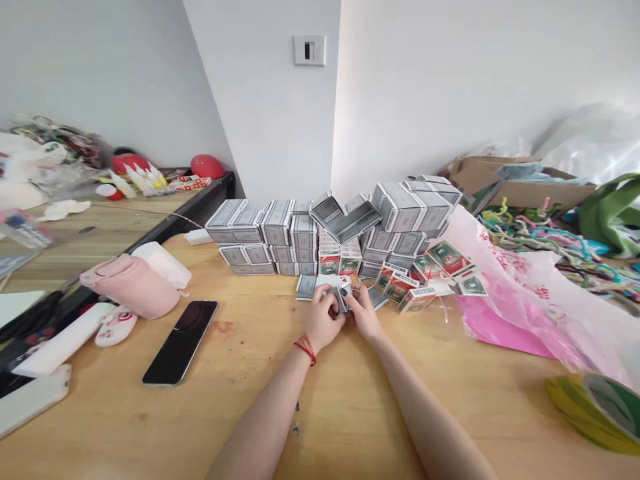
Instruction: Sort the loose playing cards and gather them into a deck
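Note:
Both my hands meet over the table in front of a wall of folded playing-card boxes. My left hand (324, 317) has a red string at its wrist, and its fingers are closed on a few grey-backed playing cards (342, 303). From the other side my right hand (364, 312) pinches the same cards, its dark-nailed thumb on top. A white card face with red marks shows just beyond the fingers. Loose grey-backed cards (305, 288) lie behind my left hand. Behind them, grey card blocks (293, 233) are stacked, with an open V-shaped piece (345, 220) on top.
Green-and-red card packs (403, 283) lie to the right, beside pink plastic wrapping (500, 320). A roll of yellow tape (595, 410) is at the near right. On the left are a black phone (181, 343) and a pink cup-like object (133, 285).

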`<state>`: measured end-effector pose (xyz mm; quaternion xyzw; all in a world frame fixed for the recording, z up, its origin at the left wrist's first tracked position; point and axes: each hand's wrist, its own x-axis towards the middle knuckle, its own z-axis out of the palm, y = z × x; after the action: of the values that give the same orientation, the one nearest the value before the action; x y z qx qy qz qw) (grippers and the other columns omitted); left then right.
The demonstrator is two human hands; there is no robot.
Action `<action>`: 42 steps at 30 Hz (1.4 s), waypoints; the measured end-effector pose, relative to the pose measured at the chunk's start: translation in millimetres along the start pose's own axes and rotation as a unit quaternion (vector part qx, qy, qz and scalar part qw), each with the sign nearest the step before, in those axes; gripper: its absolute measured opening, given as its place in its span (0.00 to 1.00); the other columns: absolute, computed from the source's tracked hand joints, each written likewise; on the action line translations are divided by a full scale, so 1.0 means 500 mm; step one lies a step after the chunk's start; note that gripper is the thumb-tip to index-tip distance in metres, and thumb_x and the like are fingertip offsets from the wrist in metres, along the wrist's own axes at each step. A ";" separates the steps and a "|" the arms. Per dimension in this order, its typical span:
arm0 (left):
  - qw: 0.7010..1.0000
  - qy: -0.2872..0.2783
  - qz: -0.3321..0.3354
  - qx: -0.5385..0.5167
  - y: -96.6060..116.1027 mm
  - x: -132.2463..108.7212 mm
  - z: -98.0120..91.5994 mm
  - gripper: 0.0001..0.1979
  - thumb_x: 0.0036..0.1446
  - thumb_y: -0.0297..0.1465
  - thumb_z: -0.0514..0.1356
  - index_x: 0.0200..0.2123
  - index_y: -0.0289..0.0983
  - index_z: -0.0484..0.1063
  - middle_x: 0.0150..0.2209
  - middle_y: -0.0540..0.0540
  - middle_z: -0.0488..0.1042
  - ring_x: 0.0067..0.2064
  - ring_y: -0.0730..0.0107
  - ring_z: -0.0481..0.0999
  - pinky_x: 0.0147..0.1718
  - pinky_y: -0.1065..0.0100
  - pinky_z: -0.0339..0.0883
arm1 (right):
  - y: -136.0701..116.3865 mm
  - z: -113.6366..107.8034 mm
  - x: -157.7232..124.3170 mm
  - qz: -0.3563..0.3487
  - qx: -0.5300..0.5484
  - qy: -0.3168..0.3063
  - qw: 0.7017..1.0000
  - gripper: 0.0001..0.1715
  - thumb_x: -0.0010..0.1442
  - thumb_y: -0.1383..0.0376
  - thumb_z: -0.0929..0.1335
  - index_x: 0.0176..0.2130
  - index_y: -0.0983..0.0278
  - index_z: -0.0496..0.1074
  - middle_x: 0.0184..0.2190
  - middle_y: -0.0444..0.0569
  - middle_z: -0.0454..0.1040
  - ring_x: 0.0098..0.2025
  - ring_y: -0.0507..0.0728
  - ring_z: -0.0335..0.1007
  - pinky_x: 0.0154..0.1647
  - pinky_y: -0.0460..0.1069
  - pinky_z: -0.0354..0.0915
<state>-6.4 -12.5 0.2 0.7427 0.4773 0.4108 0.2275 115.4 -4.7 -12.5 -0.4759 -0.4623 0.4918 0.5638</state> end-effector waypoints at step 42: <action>0.999 -0.008 0.011 -0.039 0.011 0.004 -0.009 0.06 0.41 0.21 0.53 0.21 0.36 0.60 0.46 0.47 0.65 0.22 0.82 0.62 0.22 0.72 0.61 | 0.001 -0.008 0.003 0.052 0.038 -0.078 0.995 0.22 0.46 0.53 0.67 0.38 0.60 0.57 0.26 0.42 0.69 0.27 0.52 0.65 0.24 0.46 0.60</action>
<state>-6.8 -13.5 7.7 0.7416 0.4514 0.4254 0.2554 119.2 -3.5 -13.5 -0.4376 -0.4601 0.5737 0.5174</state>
